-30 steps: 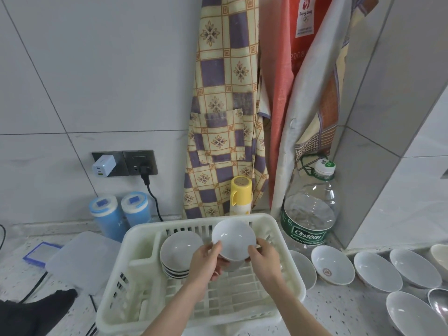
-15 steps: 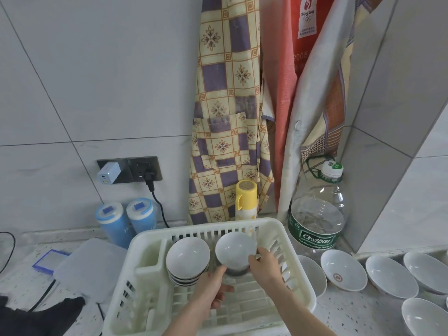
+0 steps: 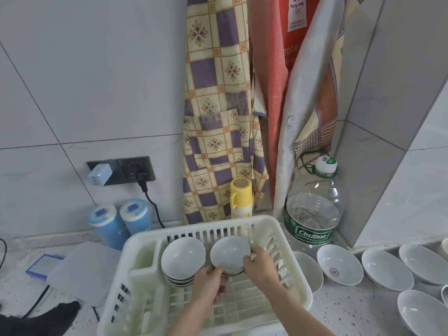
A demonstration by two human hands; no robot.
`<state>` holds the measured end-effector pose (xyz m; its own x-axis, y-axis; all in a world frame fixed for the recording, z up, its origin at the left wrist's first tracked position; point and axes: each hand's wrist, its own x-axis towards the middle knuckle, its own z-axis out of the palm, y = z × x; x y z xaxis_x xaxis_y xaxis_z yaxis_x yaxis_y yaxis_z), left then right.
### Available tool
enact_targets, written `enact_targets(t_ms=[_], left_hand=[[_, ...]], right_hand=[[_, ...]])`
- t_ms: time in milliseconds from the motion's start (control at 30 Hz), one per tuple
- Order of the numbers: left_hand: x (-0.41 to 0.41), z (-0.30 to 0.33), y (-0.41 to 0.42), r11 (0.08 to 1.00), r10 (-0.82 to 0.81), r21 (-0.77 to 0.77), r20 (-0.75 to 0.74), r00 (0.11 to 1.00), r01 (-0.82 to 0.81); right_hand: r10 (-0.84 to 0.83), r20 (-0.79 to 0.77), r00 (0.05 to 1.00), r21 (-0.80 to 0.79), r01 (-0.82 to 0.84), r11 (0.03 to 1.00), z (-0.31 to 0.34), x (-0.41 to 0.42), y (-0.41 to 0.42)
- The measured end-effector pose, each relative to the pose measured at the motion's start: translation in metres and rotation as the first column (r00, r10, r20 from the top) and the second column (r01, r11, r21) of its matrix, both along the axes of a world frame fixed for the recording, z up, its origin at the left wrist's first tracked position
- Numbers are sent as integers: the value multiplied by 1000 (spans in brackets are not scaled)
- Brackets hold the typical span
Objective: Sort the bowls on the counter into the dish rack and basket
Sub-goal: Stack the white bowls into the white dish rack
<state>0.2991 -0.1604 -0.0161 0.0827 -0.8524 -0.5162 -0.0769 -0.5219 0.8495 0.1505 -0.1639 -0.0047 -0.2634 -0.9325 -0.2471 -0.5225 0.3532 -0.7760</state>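
A white plastic dish rack (image 3: 286,230) stands on the speckled counter in front of me. Inside it, a stack of white bowls (image 3: 183,259) leans at the back left. Beside that stack sits another white bowl (image 3: 229,253), tilted toward me. My right hand (image 3: 260,265) grips its right rim with curled fingers. My left hand (image 3: 209,283) touches its lower left edge with fingers bent. Several shallow white bowls (image 3: 339,264) lie on the counter to the right of the rack.
A large clear water bottle (image 3: 312,214) and a yellow flask (image 3: 240,197) stand behind the rack. Two blue canisters (image 3: 106,225) and a plugged cable are at the back left. A translucent lid (image 3: 82,270) lies left of the rack. Aprons hang on the wall.
The bowl has come down from above the rack to sit beside the stack. My left hand slid from its rim to its lower edge. The camera has tilted slightly upward.
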Motion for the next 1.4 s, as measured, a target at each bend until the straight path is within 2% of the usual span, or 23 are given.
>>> enact_targets(t_ms=[400, 833, 1000, 1167, 1300, 1400], left_hand=[[0, -3, -2, 1000, -4, -30, 28, 1000, 5], [3, 3, 1, 996, 72, 58, -159, 985, -63], [5, 17, 15, 996, 23, 88, -161, 987, -8], [10, 31, 38, 999, -4, 35, -187, 982, 11], [4, 43, 61, 1000, 22, 10, -276, 961, -21], [-12, 55, 81, 999, -41, 4, -303, 952, 44]], right_hand=[[-39, 143, 989, 150, 18, 989, -2, -3, -3], [-115, 268, 956, 187, 65, 980, 2, -7, -2], [-66, 270, 961, 93, 42, 995, 22, -7, 16], [-40, 363, 931, -91, 78, 993, 47, -18, 53], [-159, 458, 875, -162, 258, 952, 51, -41, 95], [-268, 542, 796, -139, 400, 906, 48, -68, 123]])
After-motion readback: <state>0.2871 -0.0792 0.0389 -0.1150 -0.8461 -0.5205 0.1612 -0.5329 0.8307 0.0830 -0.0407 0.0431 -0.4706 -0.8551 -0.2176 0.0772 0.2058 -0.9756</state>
